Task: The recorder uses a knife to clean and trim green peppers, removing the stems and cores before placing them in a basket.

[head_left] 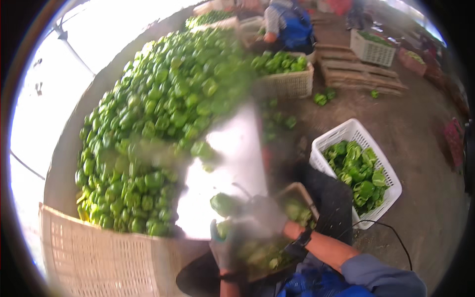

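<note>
My left hand [221, 250], in a grey glove, is closed round a green bell pepper [224, 229] at the near edge of a white board [222, 163]. Just beyond it, another bell pepper [223, 204] is beside the fingers of my right hand [264, 215]. That hand is gloved, blurred and seemingly closed; a thin, dark curved thing [241, 189] shows by its fingers, too smeared to name. Below my hands is a container of green peppers [267, 255], partly hidden by my right forearm. A few more peppers [200, 148] lie on the board.
A big heap of green bell peppers [148, 114] fills the left, behind a woven crate wall [99, 247]. At right stands a white crate [388, 198] of peppers. Farther off are a pepper basket [292, 84], a wooden pallet [361, 74] and a person in blue [294, 24].
</note>
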A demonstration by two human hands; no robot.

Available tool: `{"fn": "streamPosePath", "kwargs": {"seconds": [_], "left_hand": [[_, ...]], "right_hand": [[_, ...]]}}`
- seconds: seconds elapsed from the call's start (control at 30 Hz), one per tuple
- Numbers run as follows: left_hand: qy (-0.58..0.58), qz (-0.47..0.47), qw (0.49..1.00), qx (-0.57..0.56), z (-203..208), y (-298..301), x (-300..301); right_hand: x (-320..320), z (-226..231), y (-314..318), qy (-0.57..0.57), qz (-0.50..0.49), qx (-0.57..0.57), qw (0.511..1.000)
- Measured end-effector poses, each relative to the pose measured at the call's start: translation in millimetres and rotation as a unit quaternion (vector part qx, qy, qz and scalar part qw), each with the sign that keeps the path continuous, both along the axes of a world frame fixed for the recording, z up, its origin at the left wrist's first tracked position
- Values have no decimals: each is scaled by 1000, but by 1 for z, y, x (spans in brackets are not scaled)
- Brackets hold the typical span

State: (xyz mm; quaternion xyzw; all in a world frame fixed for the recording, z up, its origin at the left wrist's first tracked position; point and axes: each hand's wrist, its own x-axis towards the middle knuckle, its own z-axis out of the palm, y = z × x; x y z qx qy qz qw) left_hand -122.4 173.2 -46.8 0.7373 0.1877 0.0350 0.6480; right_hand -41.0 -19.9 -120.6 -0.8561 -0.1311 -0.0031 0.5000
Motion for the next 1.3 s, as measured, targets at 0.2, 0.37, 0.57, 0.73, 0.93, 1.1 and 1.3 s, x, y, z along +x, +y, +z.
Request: {"fn": "streamPosePath", "kwargs": {"seconds": [0.2,0.37,0.57,0.73,0.93,1.1,1.3], "left_hand": [[-164,-21,985,-40,-13,-15,-22],[-202,-98,967,120,-27,-6,-21],[-162,-76,982,65,-44,-2,-32],[-109,-29,991,-75,-7,-22,-36],[-95,-54,993,41,-12,-22,-37],[-126,75,971,186,-70,-12,-33],[-203,-2,973,108,-34,-24,-23]], "right_hand": [[-38,74,20,160,107,225,955],[-31,87,0,157,107,95,977],[-36,63,11,185,91,58,977],[-31,60,5,175,85,75,978],[-43,77,-5,48,154,58,985],[-40,88,12,163,110,-35,980],[-49,83,35,143,62,-9,988]]}}
